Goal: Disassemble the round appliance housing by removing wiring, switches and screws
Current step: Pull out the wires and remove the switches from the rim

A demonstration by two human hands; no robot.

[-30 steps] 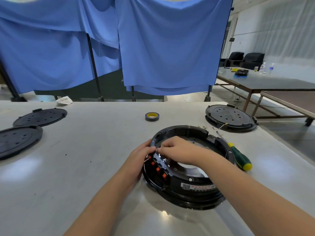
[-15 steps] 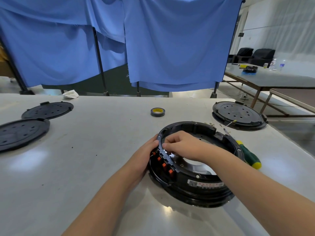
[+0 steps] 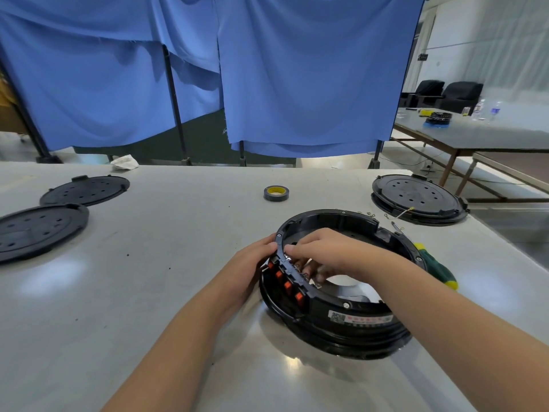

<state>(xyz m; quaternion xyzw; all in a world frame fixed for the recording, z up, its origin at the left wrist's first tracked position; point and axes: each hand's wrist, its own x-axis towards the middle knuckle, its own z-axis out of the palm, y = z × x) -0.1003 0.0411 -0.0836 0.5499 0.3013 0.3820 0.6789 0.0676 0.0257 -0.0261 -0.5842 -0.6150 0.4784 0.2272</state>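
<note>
The round housing (image 3: 341, 316) is black, with a row of orange-red switches (image 3: 285, 281) on its left side and a white label (image 3: 361, 318) printed with red. The screwdriver (image 3: 438, 270) handle is dark green, tipped yellow. The tape roll (image 3: 276, 193) is black with a yellow core. Black perforated discs (image 3: 84, 190) lie on the pale grey counter (image 3: 148, 263). The curtains (image 3: 297, 69) are blue.

My left hand (image 3: 248, 267) presses against the outer left wall of the round housing (image 3: 341, 316), fingers bent over its rim. My right hand (image 3: 322, 252) reaches over from the right, wrist above the ring's opening, with curled fingers (image 3: 309, 270) dipping inside the rim just opposite my left fingertips. Both forearms stretch forward.
</note>
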